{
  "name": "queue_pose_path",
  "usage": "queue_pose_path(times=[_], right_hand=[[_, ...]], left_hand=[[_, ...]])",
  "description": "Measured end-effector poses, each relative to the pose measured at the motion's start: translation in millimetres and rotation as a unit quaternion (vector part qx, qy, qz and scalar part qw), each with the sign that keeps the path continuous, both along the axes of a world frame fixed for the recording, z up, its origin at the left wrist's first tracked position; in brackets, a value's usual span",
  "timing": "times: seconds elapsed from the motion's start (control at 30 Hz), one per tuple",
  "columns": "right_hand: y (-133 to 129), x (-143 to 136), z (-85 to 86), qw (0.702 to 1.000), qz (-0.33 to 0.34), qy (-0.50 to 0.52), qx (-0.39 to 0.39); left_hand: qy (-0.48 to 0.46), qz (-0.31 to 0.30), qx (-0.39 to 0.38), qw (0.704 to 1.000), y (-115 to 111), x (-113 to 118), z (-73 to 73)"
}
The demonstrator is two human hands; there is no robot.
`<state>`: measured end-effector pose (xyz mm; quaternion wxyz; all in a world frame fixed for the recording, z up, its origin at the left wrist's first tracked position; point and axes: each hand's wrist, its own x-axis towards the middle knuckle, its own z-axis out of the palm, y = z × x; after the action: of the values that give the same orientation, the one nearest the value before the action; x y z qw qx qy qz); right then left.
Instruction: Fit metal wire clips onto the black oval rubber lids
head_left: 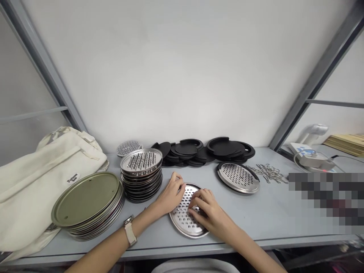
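A round metal grater plate (184, 222) with a raised rim lies near the table's front edge, its perforated face up. My left hand (172, 192) is closed at the plate's upper left rim, fingers bent and fingertips against it. Over the plate's right half, my right hand (206, 212) has its thumb and fingers curled towards each other. Anything small between those fingers is hidden. To the left of my left hand stands a tall stack of round grater plates (142, 161). Farther right lies another grater plate (239, 176) with a black edge piece.
Olive-green round plates (88, 199) are stacked at left beside a cream canvas bag (36, 178). Black round holders (187, 148) are piled along the wall. Loose metal hooks or clips (269, 173) lie at right, near a white box (311, 155) with cables.
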<state>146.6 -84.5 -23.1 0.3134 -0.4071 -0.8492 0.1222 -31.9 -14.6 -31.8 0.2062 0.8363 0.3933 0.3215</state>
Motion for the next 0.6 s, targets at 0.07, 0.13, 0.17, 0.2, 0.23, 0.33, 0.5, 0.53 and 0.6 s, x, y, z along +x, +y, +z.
queue_pose_path(times=[0.07, 0.13, 0.17, 0.2, 0.23, 0.33, 0.5, 0.53, 0.6], right_hand=[[-2, 1, 0.2, 1.000, 0.019, 0.003, -0.007], [-4, 2, 0.0, 0.999, 0.029, 0.003, -0.019], [-5, 2, -0.1, 0.999, 0.030, 0.002, -0.023], [-6, 2, -0.3, 0.999, 0.029, 0.000, -0.027], [-6, 2, -0.3, 0.999, 0.028, -0.004, -0.031], [-8, 3, 1.5, 0.999, 0.026, -0.012, -0.037], [-17, 1, 11.5, 0.998, 0.029, -0.031, -0.050], [-19, 0, 13.2, 0.997, 0.031, -0.037, -0.055], [-21, -1, 14.7, 0.996, 0.028, -0.045, -0.068]], left_hand=[[0.007, -0.004, 0.004, 1.000, 0, -1, -1.3], [0.008, -0.004, 0.009, 1.000, 1, -1, -2.8], [0.006, -0.002, 0.012, 1.000, 1, -2, -3.5], [0.005, 0.001, 0.016, 1.000, 2, -2, -3.9], [0.005, 0.004, 0.020, 1.000, 2, -2, -4.1], [0.013, 0.012, 0.030, 0.999, 2, -2, -4.0], [0.026, 0.018, 0.035, 0.999, 2, -3, -3.8], [0.029, 0.018, 0.036, 0.999, 2, -3, -3.9], [0.036, 0.020, 0.040, 0.998, 2, -3, -4.2]])
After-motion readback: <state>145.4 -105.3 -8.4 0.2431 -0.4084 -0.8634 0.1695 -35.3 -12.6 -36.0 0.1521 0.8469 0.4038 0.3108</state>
